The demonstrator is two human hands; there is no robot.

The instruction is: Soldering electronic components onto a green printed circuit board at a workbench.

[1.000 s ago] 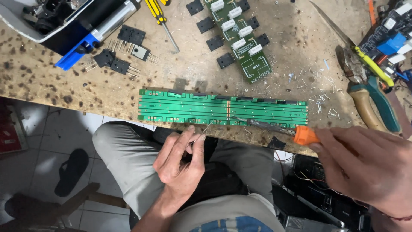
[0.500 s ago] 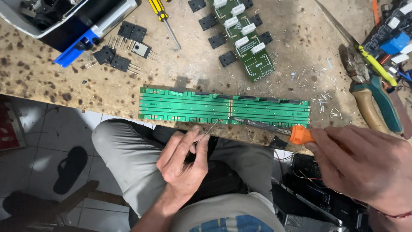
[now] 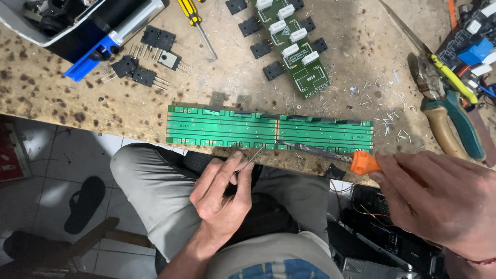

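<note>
No packages, labels (or screens)

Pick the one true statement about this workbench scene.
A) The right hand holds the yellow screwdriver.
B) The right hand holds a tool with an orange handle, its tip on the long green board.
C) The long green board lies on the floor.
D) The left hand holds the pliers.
B: the right hand grips the orange-handled tool, whose tip rests on the long green board at the bench edge; the left hand pinches only a thin wire.
</note>
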